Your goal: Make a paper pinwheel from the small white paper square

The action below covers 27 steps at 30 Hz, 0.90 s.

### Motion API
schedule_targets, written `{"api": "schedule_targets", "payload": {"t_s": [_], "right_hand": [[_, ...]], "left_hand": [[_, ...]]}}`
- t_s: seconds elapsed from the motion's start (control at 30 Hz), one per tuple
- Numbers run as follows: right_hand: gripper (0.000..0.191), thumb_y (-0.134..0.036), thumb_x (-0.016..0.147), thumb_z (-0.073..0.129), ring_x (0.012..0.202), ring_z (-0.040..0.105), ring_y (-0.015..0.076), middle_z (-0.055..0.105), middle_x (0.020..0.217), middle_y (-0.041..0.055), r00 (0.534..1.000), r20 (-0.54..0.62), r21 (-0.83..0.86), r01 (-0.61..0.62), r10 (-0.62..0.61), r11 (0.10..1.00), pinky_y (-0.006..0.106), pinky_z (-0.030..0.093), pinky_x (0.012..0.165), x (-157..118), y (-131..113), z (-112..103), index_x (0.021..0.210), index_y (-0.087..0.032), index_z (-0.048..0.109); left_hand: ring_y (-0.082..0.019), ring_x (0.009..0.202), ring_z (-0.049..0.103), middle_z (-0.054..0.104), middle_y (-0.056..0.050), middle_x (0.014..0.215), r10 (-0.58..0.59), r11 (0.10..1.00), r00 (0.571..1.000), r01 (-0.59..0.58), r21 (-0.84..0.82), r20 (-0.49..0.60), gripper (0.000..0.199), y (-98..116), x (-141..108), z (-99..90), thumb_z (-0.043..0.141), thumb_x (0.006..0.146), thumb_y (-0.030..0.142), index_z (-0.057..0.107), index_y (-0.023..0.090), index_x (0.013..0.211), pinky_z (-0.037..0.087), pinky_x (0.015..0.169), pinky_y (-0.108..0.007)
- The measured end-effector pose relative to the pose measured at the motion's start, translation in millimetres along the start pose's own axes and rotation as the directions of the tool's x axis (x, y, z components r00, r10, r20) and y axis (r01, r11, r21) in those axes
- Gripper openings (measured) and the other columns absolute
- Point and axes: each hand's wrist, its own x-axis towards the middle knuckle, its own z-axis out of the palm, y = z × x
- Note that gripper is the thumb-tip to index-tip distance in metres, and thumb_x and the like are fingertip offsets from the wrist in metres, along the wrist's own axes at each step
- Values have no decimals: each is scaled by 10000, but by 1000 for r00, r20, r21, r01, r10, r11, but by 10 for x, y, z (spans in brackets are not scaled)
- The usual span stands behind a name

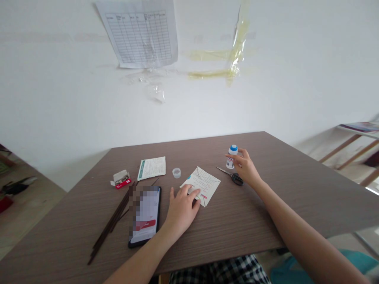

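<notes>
Near the middle of the bench (pixel 207 232), one pale, square-looking folded paper (pixel 209 182) lies flat, turned cornerwise, with fold lines, small print and a red patch. The left hand (pixel 185 205) is open, its spread fingers resting on the paper's near left side. The right hand (pixel 244 163) curves its fingers about one upright white bottle (pixel 230 162) with a blue top; I cannot tell whether they grip it firmly.

Counted around them: one pair of scissors (pixel 237 179) between paper and bottle, one clear cap (pixel 176 172), one printed packet (pixel 152 168), one small open box (pixel 121 179), one phone (pixel 147 217), several dark sticks (pixel 111 221).

The far edge meets the wall (pixel 207 114); the widest stretch of bench top runs rightward from the bottle.
</notes>
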Motion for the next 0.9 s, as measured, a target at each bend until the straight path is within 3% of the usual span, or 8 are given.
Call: {"api": "schedule_targets", "payload": {"t_s": [0.13, 0.3, 0.53, 0.67, 0.77, 0.83, 0.9], "right_hand": [[357, -322, 1095, 658, 1057, 792, 280, 648, 1483, 159, 999, 19, 7, -37, 37, 999, 537, 712, 1029, -14, 58, 27, 1341, -323, 916], [341, -382, 1109, 645, 1257, 757, 348, 625, 1432, 169, 997, 26, 20, -69, 69, 997, 575, 701, 1115, -20, 56, 65, 1286, -320, 930], [318, -342, 1065, 673, 1221, 774, 329, 583, 1491, 156, 989, -2, 64, -146, 146, 987, 622, 702, 1139, -50, -33, 126, 1260, -321, 924], [281, -280, 1053, 653, 1269, 788, 340, 578, 1591, 154, 991, -87, 36, -94, 97, 995, 634, 681, 1150, -47, -171, 86, 1134, -310, 920], [197, -285, 1034, 710, 1348, 751, 375, 548, 1650, 150, 962, -271, -25, -36, 28, 999, 662, 667, 1145, -51, -355, 28, 1079, -295, 901], [142, -308, 1034, 757, 1298, 751, 364, 626, 1538, 153, 933, -357, -69, 24, -47, 997, 635, 681, 1104, -66, -499, -1, 1074, -296, 892], [140, -320, 1066, 756, 1177, 777, 324, 736, 1302, 133, 951, -280, -48, 121, -129, 992, 556, 696, 1062, -87, -635, -7, 1042, -296, 892]], "left_hand": [[-404, 1563, 689, 725, -147, 1663, -1, 1000, 1000, 1, 9, 11, 429, 4, -8, 8, 691, 1134, 190, 826, 311, 1523, 280, 1418, -868], [-405, 1580, 676, 724, -151, 1668, 0, 1000, 1000, 0, 22, 10, 435, 7, -16, 5, 690, 1131, 189, 822, 308, 1528, 292, 1414, -865], [-388, 1569, 683, 733, -140, 1660, 6, 999, 1000, -7, 35, 4, 427, 2, -13, 13, 691, 1135, 201, 824, 324, 1522, 306, 1418, -844], [-384, 1570, 685, 735, -131, 1658, -3, 1000, 1000, 3, 29, 2, 422, 13, -13, -2, 696, 1133, 203, 830, 331, 1512, 296, 1425, -841], [-390, 1600, 662, 722, -146, 1678, -2, 1000, 1000, 1, 28, 11, 420, 17, -16, -11, 682, 1145, 206, 824, 314, 1526, 274, 1423, -854], [-396, 1600, 663, 719, -153, 1683, 0, 1000, 1000, 0, 26, 13, 420, 18, -18, -14, 682, 1147, 210, 822, 304, 1532, 278, 1418, -859], [-400, 1585, 674, 723, -154, 1678, -2, 1000, 1000, 2, 26, 10, 419, 20, -18, -15, 690, 1142, 212, 824, 302, 1529, 288, 1413, -863]]}}
